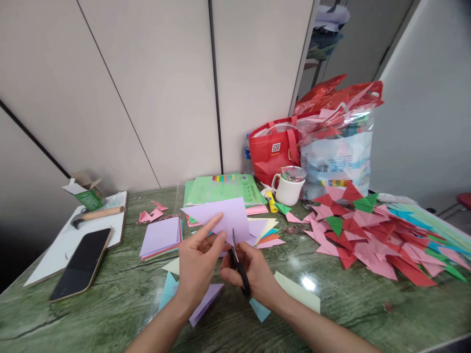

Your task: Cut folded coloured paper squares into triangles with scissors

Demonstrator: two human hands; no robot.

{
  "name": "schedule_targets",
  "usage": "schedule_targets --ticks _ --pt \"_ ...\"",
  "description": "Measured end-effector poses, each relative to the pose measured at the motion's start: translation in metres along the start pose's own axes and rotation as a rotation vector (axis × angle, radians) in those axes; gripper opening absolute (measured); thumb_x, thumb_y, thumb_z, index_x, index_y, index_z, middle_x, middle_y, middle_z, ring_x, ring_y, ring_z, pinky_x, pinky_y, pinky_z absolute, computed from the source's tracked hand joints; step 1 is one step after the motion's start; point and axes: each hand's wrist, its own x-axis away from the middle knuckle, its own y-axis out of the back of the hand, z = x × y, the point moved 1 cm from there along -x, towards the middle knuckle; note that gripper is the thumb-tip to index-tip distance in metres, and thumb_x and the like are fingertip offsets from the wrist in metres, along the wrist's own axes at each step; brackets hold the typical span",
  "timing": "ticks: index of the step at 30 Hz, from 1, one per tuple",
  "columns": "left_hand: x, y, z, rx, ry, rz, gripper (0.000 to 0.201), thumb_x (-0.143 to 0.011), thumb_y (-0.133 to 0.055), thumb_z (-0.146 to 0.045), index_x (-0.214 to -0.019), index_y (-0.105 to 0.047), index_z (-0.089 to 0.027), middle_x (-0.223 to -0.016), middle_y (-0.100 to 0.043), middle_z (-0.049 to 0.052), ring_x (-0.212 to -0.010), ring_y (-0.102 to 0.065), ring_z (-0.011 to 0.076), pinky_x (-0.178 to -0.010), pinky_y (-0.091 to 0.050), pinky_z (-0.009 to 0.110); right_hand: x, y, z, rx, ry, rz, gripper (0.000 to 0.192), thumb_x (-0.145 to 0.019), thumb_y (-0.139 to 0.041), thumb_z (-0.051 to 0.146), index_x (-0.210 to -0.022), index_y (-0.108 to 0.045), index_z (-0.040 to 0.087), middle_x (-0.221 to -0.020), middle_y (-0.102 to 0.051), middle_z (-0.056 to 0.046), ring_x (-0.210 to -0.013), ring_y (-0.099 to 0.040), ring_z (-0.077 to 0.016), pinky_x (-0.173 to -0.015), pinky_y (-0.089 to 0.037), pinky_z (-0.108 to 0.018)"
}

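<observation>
My left hand grips a sheet of lilac paper between thumb and fingers, holding it above the table. In my right hand is a pair of black-handled scissors, its blades pointing up at the lower edge of the lilac paper. Below my hands lie loose lilac, blue and pale green paper pieces. Left of the held sheet sits a stack of square papers, lilac on top. Behind and to its right are cut pieces in several colours.
A large heap of folded red, pink and green paper covers the right side. A white mug, a glue stick, a red bag and green paper packs stand or lie behind. At left are a phone and a hammer.
</observation>
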Motion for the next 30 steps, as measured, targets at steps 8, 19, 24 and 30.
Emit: schedule_targets --ticks 8,19,24,30 --pt "0.0005 0.0001 -0.0003 0.0 -0.019 0.001 0.042 -0.07 -0.067 -0.022 -0.112 -0.064 -0.019 -0.055 -0.062 -0.006 -0.052 -0.057 0.0063 -0.051 -0.047 0.014 0.0011 0.0021 -0.0026 0.037 0.016 -0.023 0.033 -0.059 -0.074 0.023 -0.068 -0.042 0.019 -0.06 -0.05 0.006 -0.052 -0.042 -0.0078 -0.049 -0.034 -0.019" --pt "0.0044 -0.0008 -0.0055 -0.064 -0.077 -0.029 0.041 -0.069 -0.066 -0.023 -0.109 -0.066 -0.017 -0.05 -0.051 -0.006 -0.048 -0.046 0.0056 -0.048 -0.045 0.015 0.0013 0.001 -0.0004 0.062 0.024 -0.026 0.031 -0.061 -0.074 0.029 -0.07 -0.047 0.018 -0.054 -0.047 0.007 -0.048 -0.038 -0.0069 -0.044 -0.031 -0.017" --pt "0.0031 -0.0011 -0.004 -0.069 -0.077 -0.023 0.042 -0.069 -0.066 -0.024 -0.11 -0.065 -0.017 -0.05 -0.049 -0.006 -0.047 -0.043 0.0054 -0.045 -0.04 0.014 0.0019 0.0006 -0.002 0.055 -0.014 -0.031 0.032 -0.06 -0.075 0.032 -0.073 -0.05 0.017 -0.05 -0.05 0.007 -0.043 -0.04 -0.007 -0.041 -0.031 -0.017" --pt "0.0047 -0.0016 -0.0047 -0.07 -0.021 -0.007 0.043 -0.069 -0.065 -0.024 -0.111 -0.065 -0.016 -0.053 -0.057 -0.003 -0.05 -0.048 0.0073 -0.05 -0.043 0.016 0.0008 -0.0003 -0.0045 0.06 -0.024 -0.078 0.037 -0.055 -0.078 0.033 -0.07 -0.048 0.018 -0.051 -0.052 0.006 -0.045 -0.042 -0.0084 -0.042 -0.034 -0.018"
